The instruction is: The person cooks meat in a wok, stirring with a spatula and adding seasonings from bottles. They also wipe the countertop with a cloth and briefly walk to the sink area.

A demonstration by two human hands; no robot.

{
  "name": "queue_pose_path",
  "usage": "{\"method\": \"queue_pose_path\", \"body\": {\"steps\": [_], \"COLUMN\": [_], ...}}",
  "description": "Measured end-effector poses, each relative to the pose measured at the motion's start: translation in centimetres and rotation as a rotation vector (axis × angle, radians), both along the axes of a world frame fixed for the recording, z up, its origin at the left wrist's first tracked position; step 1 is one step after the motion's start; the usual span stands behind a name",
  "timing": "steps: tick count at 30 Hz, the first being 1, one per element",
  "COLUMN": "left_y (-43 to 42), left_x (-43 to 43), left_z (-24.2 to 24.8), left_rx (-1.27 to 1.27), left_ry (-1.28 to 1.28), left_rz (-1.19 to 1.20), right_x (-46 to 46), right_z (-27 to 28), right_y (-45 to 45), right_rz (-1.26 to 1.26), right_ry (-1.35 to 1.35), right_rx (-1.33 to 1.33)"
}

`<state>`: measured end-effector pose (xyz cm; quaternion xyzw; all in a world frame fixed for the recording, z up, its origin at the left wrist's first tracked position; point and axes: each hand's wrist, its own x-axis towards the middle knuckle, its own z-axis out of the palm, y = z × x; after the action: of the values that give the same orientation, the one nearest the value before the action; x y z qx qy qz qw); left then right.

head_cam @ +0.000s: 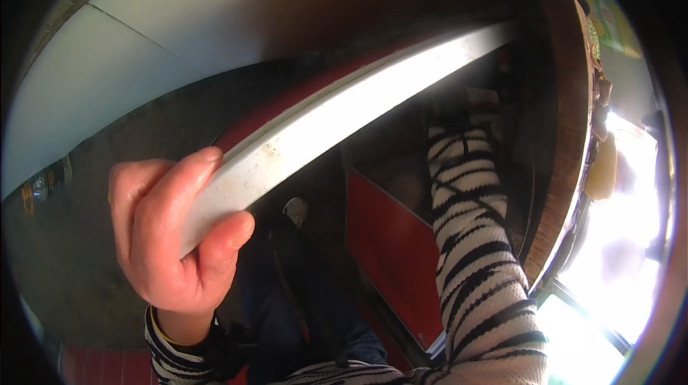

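Note:
My left hand (172,229) is closed around the near end of a long, pale edge of a red-faced panel (322,121), which looks like a cabinet door. Its fingers lie over the upper side and the thumb presses from below. The panel runs away to the upper right, its edge bright with glare. My right arm (478,234), in a black-and-white striped sleeve, reaches forward into the dark space beside the brown counter edge (567,132). Shadow hides the right hand there. A pale object (484,97), too dim to name, shows near the sleeve's end.
Another red panel (395,256) with a metal-looking rim stands beside my right arm. Root-like pieces (602,94), a yellowish oblong item (601,170) and a yellow-green packet (615,27) lie beyond the counter edge. A bottle-like object (40,189) sits at far left. My shoe (295,210) is below.

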<state>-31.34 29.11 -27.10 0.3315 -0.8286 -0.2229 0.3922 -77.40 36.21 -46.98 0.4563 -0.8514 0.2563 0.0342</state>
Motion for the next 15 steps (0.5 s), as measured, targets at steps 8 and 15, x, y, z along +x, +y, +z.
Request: {"method": "queue_pose_path", "body": {"steps": [8, 15], "left_y": [0.2, 0.2], "left_x": [-0.1, 0.0], "left_z": [0.0, 0.0], "left_rx": [-0.008, 0.004], "left_ry": [0.015, 0.010], "left_rz": [-0.003, -0.001], "right_x": [-0.7, -1.1], "right_z": [0.1, 0.2], "right_y": [0.1, 0.1], "right_rz": [0.021, 0.046], "right_ry": [0.013, 0.012], "right_rx": [-0.002, 0.004]}}
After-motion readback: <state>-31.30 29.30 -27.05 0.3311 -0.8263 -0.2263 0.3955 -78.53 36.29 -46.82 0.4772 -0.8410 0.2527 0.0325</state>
